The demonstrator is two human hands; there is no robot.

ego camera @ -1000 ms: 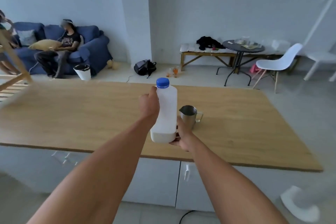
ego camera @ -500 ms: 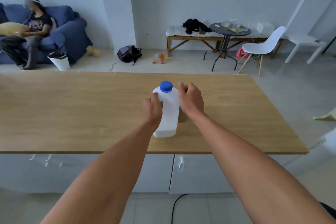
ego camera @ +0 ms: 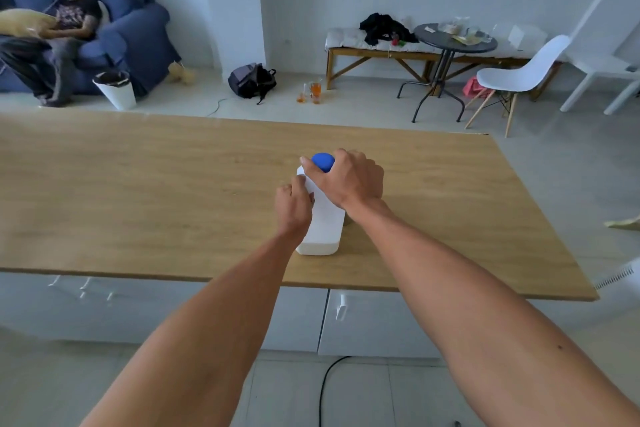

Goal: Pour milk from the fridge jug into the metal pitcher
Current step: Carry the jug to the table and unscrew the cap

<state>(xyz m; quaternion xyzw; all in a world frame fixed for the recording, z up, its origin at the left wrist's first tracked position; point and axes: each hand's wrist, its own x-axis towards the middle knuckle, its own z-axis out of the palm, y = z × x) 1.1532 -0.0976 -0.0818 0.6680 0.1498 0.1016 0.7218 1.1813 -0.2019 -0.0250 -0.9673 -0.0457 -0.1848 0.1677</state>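
A white plastic milk jug stands upright on the wooden counter, near its front edge. My left hand grips the jug's left side around the upper body. My right hand is closed over the blue cap from the right, fingers wrapped around it. The metal pitcher is hidden behind the jug and my right wrist.
White cabinets sit under the counter, with a black cable on the floor. Beyond the counter are a blue sofa with a seated person, a white bin, a backpack, a bench, a round table and a white chair.
The jug was held above the counter, then set down. My right hand moved from under the jug's base up to its blue cap and closed on it.
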